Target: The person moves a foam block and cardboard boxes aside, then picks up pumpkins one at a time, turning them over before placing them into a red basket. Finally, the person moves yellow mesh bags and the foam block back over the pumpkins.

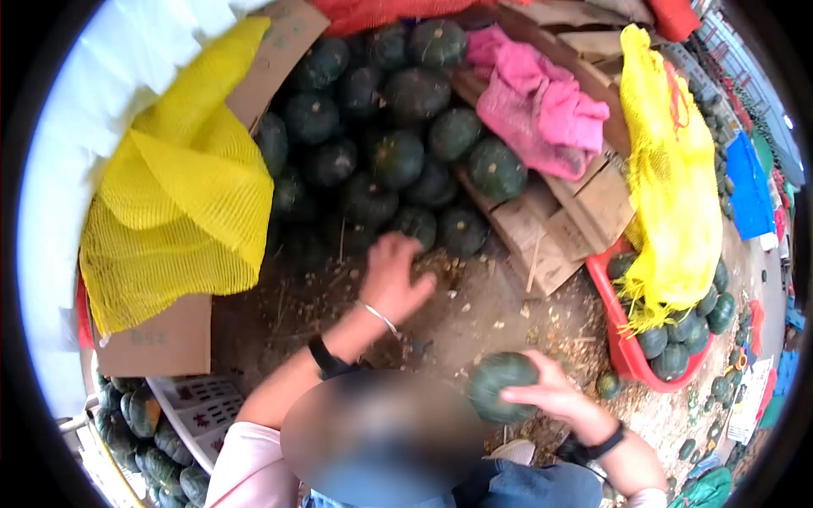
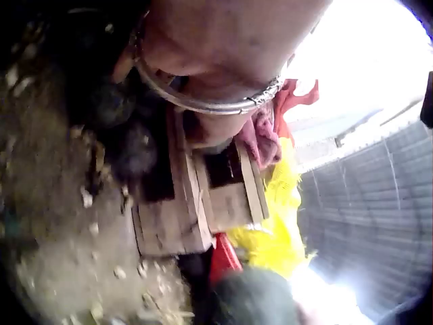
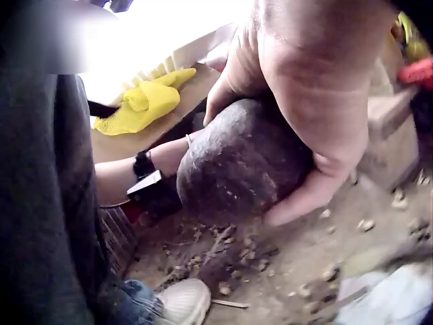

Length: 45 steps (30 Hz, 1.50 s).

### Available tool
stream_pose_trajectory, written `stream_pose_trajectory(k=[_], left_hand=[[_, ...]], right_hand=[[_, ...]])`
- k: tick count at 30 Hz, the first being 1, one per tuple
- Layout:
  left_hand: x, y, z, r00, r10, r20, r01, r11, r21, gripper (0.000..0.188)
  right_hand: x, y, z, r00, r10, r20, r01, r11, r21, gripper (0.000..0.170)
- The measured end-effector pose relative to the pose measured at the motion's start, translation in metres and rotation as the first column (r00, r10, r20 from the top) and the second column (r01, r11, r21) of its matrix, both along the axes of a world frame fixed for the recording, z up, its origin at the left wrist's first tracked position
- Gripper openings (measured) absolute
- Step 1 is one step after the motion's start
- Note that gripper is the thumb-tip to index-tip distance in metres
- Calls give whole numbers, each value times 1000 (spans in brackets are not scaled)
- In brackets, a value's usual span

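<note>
on a littered floor (image 1: 508,313) lies a heap of dark green squashes (image 1: 398,158); one squash (image 1: 495,389) sits in the right hand (image 1: 549,389), clamped between thumb and fingers; the left hand (image 1: 391,279) hangs near the heap's front edge, thumb apart from fingers.

The squash pile (image 1: 398,159) lies before the left hand (image 1: 395,278). Right of this pile are crates (image 1: 542,241) with a cloth (image 1: 546,106) on them, then a tub (image 1: 625,360).
</note>
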State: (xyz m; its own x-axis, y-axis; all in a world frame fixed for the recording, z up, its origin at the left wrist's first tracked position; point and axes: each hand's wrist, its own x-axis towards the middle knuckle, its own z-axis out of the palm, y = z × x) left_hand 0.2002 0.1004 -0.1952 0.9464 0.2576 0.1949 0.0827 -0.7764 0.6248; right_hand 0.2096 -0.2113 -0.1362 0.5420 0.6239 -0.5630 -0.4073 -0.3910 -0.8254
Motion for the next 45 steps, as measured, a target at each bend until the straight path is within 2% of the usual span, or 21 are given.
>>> stream_pose_trajectory(k=[2,3,4,6,7,10,11,13,14,17,20,23,26,29,31,32,33,34,36,37,45], left_hand=[[49,35,14,980,107,169,-128,984,122,67],[73,48,25,971,144,193,-176,970,165,77],[96,56,27,970,193,149,-219,958,186,82],[131,60,23,973,228,45,-232,953,195,84],[144,62,22,968,249,-23,-240,949,205,82],[149,63,30,955,292,-61,-274,940,203,78],[145,70,27,970,237,-45,-241,956,-164,75],[124,82,24,986,167,17,-93,623,-776,69],[104,75,21,987,153,52,15,236,-972,60],[52,50,22,980,22,198,195,-323,-926,58],[18,13,38,984,-29,178,151,-411,-899,59],[-4,-26,34,967,-210,146,100,-215,-971,55],[-14,-38,41,854,-512,-90,202,487,-850,40],[-4,-2,27,967,-230,-107,221,971,-88,39],[13,40,11,997,54,-61,-41,978,206,54],[24,55,10,984,173,-52,-144,925,353,62],[36,72,1,979,195,-55,-160,910,383,68],[49,83,-7,977,207,-48,-170,898,405,75],[69,83,-9,959,215,-186,-95,859,502,80],[77,81,-11,940,230,-252,-60,839,541,82],[78,81,12,917,144,-372,-20,948,319,75]], right_hand=[[55,-44,79,823,257,507,19,879,-477,58],[82,-72,108,800,-384,462,466,882,-74,46],[110,-100,136,490,-836,249,741,549,385,36],[181,-233,209,811,-547,-205,433,327,840,50],[160,-207,241,659,-745,-102,411,244,878,51],[110,-149,207,507,-842,187,434,437,788,54],[92,-126,174,498,-812,304,504,557,660,56],[60,-78,130,743,-593,311,510,802,310,42],[51,-60,101,799,-542,261,490,838,239,34],[42,-10,52,922,-371,115,354,924,143,31],[41,37,28,966,-250,69,223,936,271,61],[36,71,20,957,-201,-208,265,898,351,74],[10,57,-5,935,-194,-297,277,922,269,70],[1,3,14,959,-67,-276,57,997,-45,70],[45,-52,61,823,358,440,-109,861,-497,58],[68,-69,102,744,323,585,94,816,-571,58],[92,-103,138,721,-43,692,370,868,-332,57],[115,-146,172,624,-617,479,539,784,307,56],[138,-224,230,811,-585,26,213,337,917,55],[116,-185,247,583,-812,40,316,271,909,54],[51,-51,80,828,-559,-47,516,725,456,34]])
